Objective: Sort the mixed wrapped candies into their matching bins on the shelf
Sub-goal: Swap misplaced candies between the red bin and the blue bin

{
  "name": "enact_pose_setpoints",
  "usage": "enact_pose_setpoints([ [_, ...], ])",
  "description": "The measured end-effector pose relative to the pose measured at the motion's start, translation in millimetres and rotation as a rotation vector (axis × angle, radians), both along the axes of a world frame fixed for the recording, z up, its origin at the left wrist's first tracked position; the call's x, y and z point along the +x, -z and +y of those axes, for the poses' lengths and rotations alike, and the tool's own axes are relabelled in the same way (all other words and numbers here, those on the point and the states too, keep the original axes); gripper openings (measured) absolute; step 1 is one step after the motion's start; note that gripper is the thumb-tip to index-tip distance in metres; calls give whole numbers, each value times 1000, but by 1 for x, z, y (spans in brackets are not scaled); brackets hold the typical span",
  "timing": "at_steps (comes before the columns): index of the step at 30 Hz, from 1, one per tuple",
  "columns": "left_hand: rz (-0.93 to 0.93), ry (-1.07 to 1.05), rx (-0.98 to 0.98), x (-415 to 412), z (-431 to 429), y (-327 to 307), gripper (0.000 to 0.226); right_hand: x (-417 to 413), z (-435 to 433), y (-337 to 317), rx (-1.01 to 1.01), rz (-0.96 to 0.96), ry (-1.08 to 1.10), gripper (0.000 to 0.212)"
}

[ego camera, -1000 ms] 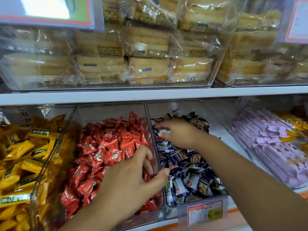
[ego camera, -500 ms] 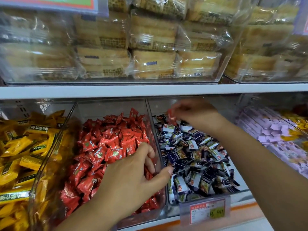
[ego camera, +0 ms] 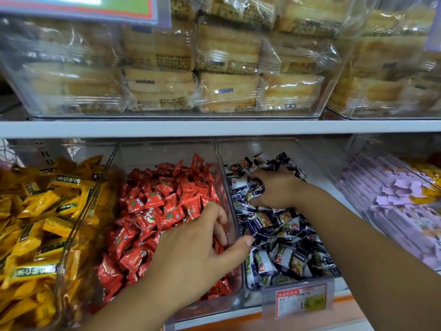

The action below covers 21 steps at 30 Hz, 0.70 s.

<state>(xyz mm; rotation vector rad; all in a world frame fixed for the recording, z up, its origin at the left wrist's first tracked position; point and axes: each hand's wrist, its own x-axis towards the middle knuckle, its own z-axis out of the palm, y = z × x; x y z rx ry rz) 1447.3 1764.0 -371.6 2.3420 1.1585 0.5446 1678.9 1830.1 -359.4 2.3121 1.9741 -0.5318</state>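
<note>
Several navy candies (ego camera: 256,192) bunch in right hand (ego camera: 279,191); left hand (ego camera: 198,254) grips bin wall (ego camera: 225,187).

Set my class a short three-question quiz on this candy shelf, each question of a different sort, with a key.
1. True or false: the right hand holds purple candies.
2. Which fill the bin left of the red candies? A yellow candies; B purple candies; C biscuits.
3. Fill in: the left hand grips the bin wall between the red candies and the ___ candies.

Key: 1 false, it holds blue candies. 2 A. 3 blue.
</note>
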Motion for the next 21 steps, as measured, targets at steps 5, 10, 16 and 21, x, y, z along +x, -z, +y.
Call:
enact_pose_setpoints([
  [5,-3,-1,10,0,1,2,58,-3,-3,3,-8,125,3,69],
  [10,0,-5,12,1,1,2,59,-4,0,10,-15,224,-12,64],
  [16,-26,9,-19,0,1,2,58,-1,-3,7,69,379,-8,29],
  [21,-31,23,-21,-1,2,2,56,7,-18,-10,170,529,3,32],
])
